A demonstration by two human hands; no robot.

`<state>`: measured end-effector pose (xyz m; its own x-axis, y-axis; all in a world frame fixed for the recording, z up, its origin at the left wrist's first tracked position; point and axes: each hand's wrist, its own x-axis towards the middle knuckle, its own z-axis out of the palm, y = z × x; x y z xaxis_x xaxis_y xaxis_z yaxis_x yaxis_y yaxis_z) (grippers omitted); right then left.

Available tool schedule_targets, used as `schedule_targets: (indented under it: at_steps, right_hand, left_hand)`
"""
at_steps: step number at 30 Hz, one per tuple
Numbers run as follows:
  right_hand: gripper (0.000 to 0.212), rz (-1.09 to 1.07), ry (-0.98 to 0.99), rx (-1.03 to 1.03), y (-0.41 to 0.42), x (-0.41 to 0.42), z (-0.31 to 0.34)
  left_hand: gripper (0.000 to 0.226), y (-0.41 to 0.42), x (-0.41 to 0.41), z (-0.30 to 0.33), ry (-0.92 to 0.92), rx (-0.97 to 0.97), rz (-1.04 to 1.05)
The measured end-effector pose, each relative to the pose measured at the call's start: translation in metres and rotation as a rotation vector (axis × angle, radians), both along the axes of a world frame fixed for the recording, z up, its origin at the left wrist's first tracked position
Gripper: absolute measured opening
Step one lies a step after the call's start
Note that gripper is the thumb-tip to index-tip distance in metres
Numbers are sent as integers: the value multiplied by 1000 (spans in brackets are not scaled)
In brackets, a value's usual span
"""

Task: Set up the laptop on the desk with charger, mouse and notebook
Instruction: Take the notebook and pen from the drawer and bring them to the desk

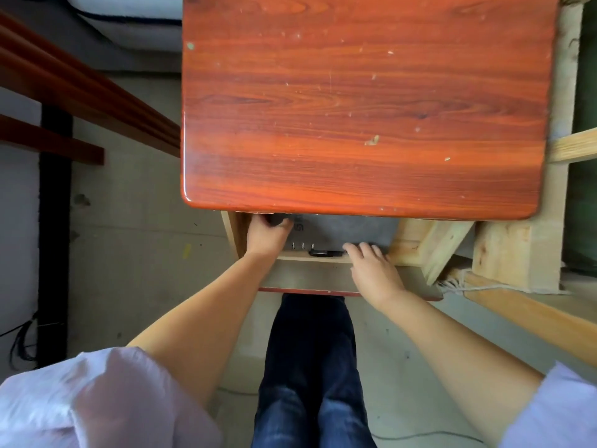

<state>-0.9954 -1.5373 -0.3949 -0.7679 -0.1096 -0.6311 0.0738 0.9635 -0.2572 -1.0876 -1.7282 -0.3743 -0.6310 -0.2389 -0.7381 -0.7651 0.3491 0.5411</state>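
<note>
The flat grey laptop [342,232] lies in the open wooden drawer [310,276] under the shiny red-brown wood counter [355,108], long side running left to right. The left hand [266,236] has its fingers curled around the laptop's left corner; the right hand [374,270] has its fingers resting on the near edge.

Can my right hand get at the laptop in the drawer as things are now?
Probably yes. The drawer is pulled open below the desk, and the right hand already rests on the near edge of the laptop. Only the laptop's far part is tucked under the desk.
</note>
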Motion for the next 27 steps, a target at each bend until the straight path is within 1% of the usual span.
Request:
schedule_targets:
  at_steps: [2, 5, 6, 8, 11, 13, 16, 18, 19, 20, 21, 22, 24, 25, 26, 27]
  right_hand:
    - [46, 15, -2, 41, -2, -2, -1]
    - [28, 74, 29, 107, -8, -6, -3]
    - [26, 97, 33, 124, -10, -6, -3]
    - [28, 115, 27, 122, -11, 0, -3]
    - [39, 100, -6, 98, -5, 10, -4]
    - [35, 100, -25, 90, -1, 9, -5]
    - [23, 73, -36, 3, -2, 4, 2]
    - [11, 1, 11, -127, -7, 12, 15]
    - [8, -68, 19, -193, -9, 22, 21]
    - [10, -184, 4, -248, -13, 36, 26]
    - [14, -362, -47, -284, -16, 49, 31]
    - [17, -607, -138, -312, -20, 61, 36]
    - [21, -1227, -356, -432, -29, 74, 37]
    - [28, -1544, -432, -560, -33, 75, 34]
    - [37, -1814, -453, -713, -35, 72, 30]
    - [44, -2011, -433, -850, -35, 67, 26]
  left_hand:
    - [54, -5, -3, -1, -19, 28, -22]
    - [51, -10, -1, -4, -75, 58, -88]
    - [50, -12, 1, -5, -93, 65, -114]
    - [48, -15, 4, -6, -102, 80, -136]
    - [44, -15, 5, -7, -84, 121, -106]
    - [42, -12, 6, -6, -75, 127, -84]
    - [43, -12, 8, -6, -70, 151, -70]
    - [44, -12, 8, -5, -79, 164, -79]
    - [44, -12, 7, -5, -81, 172, -81]
    - [43, -13, 7, -4, -81, 181, -83]
    - [41, -13, 7, -2, -81, 192, -86]
    - [40, -14, 8, 0, -81, 203, -89]
    - [40, -15, 8, 2, -79, 224, -93]
    - [40, -15, 8, 3, -79, 230, -94]
    - [40, -15, 8, 3, -78, 233, -91]
    - [41, -15, 7, 4, -75, 234, -94]
